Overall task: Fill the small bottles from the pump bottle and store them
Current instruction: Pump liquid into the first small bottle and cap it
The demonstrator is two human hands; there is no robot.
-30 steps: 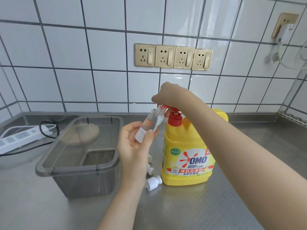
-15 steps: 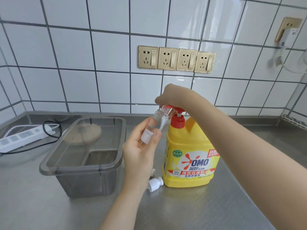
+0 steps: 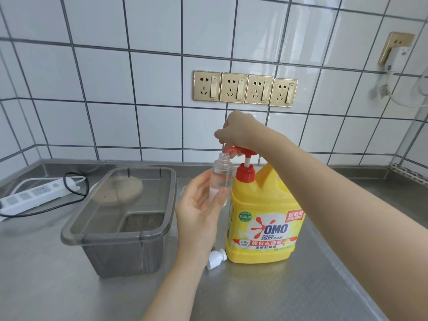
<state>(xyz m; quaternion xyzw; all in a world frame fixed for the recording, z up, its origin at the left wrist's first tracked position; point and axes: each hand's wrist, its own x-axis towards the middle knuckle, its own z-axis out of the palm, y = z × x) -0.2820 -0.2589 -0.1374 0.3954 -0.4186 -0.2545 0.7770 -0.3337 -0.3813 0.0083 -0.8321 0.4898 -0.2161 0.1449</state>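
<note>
A steel counter point(image 3: 266, 286) is carrying a grey bin point(image 3: 115, 232) sitting left of the left hand point(image 3: 199, 218), a yellow pump bottle point(image 3: 264, 218) standing under the right hand point(image 3: 238, 133), a white cap point(image 3: 216, 259) lying beside the bottle's base, and a power strip point(image 3: 34, 195) lying far left.

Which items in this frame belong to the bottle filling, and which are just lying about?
In use: small bottle in left hand; pump bottle under right hand; white cap; grey bin.
Idle: power strip; wall sockets.

The wall point(image 3: 143, 75) is covered with white square tiles with dark grout. Four golden sockets point(image 3: 245, 89) sit in a row on it. Below, the steel bench point(image 3: 266, 286) reflects soft daylight.
</note>
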